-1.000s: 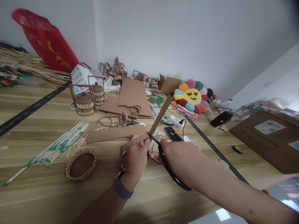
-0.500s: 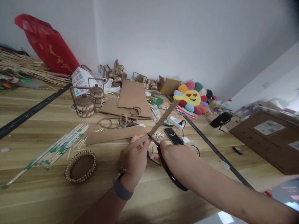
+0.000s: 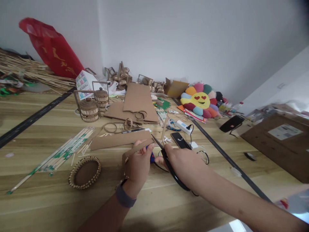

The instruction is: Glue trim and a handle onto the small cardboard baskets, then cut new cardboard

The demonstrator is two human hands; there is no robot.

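Observation:
My left hand [image 3: 138, 164] is closed, pinching a short brown cardboard strip [image 3: 135, 150] between thumb and fingers above the wooden table [image 3: 43, 206]. My right hand [image 3: 183, 163] grips black-handled scissors [image 3: 169, 164], whose blades point up and left to the strip's end. A thin cut-off cardboard piece [image 3: 164, 128] shows just beyond the blades, over the table. A flat cardboard sheet [image 3: 118, 139] lies right behind my hands. A dark band sits on my left wrist.
A round woven tray [image 3: 84, 171] lies left of my hands, wrapped chopsticks [image 3: 60, 151] beyond it. Small woven baskets [image 3: 89, 109], cardboard sheets [image 3: 137, 100], a phone [image 3: 180, 140], a power strip [image 3: 183, 126], a flower cushion [image 3: 198, 101], a big carton [image 3: 280, 141] at the right.
The long upper part of the strip, sticking up past the scissors before, is gone from my grip; a thin piece now shows beyond the blades. The strip left in my hand is short.

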